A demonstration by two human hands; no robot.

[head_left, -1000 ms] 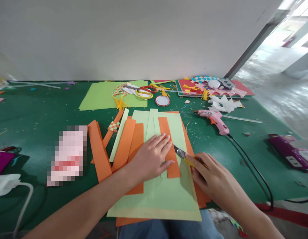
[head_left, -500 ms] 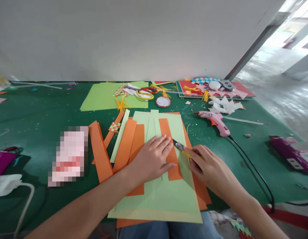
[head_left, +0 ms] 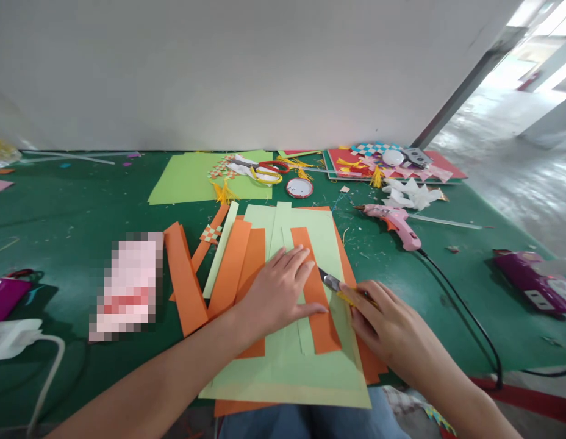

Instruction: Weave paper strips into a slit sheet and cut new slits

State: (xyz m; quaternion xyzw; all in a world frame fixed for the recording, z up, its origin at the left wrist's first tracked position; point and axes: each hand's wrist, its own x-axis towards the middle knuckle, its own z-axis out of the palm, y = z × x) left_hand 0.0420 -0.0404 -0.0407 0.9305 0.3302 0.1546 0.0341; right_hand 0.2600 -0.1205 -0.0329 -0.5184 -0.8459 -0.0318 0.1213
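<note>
My left hand (head_left: 283,283) lies flat with fingers spread, pressing on an orange paper strip (head_left: 322,329) and the pale green strips under it. These rest on a pale green paper sheet (head_left: 310,378) at the front of the table. In my right hand (head_left: 388,317) is a utility knife (head_left: 331,281) with a yellow handle. Its blade points up and left, with the tip at the right edge of the orange strip. More orange strips (head_left: 186,286) lie left of the sheet, beside a small woven orange and green piece (head_left: 210,234).
Right of the sheet lies a pink glue gun (head_left: 397,224) with a black cord. Scissors (head_left: 267,171), yellow tassels (head_left: 224,192) and a round lid (head_left: 300,188) lie at the back. A purple device (head_left: 534,280) is far right, a white plug (head_left: 15,338) far left.
The orange strip under my left hand has slid toward me and slightly right. My right hand, with the knife, has moved a little toward me and to the right.
</note>
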